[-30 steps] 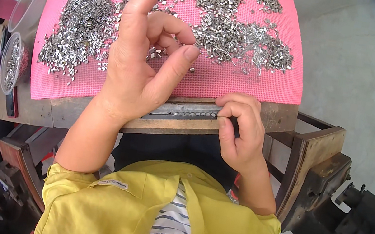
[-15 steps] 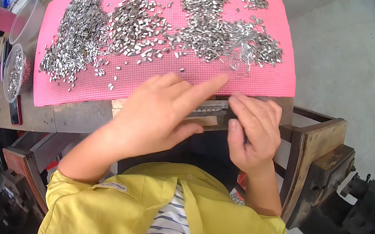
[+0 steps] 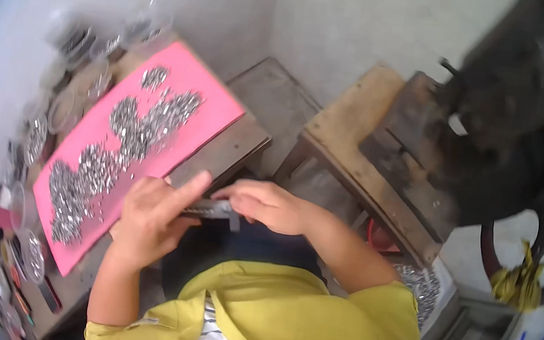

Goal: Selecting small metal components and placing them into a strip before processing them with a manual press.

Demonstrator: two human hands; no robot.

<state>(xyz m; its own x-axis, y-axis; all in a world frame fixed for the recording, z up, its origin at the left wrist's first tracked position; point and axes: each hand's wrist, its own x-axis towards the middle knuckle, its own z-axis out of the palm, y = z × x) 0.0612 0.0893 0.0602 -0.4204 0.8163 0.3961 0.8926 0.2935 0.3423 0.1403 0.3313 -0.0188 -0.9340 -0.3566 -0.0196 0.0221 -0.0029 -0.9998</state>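
Slightly blurred, slim grey metallic bar (image 3: 210,211), left hand (image 3: 153,214) clamped on it, right hand (image 3: 272,206) touching, grip unclear

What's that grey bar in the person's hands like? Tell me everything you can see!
The grey bar is short and narrow and looks like metal, with a darker end piece on its right. It lies roughly crosswise in the picture, above the dark clothing on the person's lap. The left grip is at its left end, the right grip at its right; blur hides finer details and exactly how it's held.
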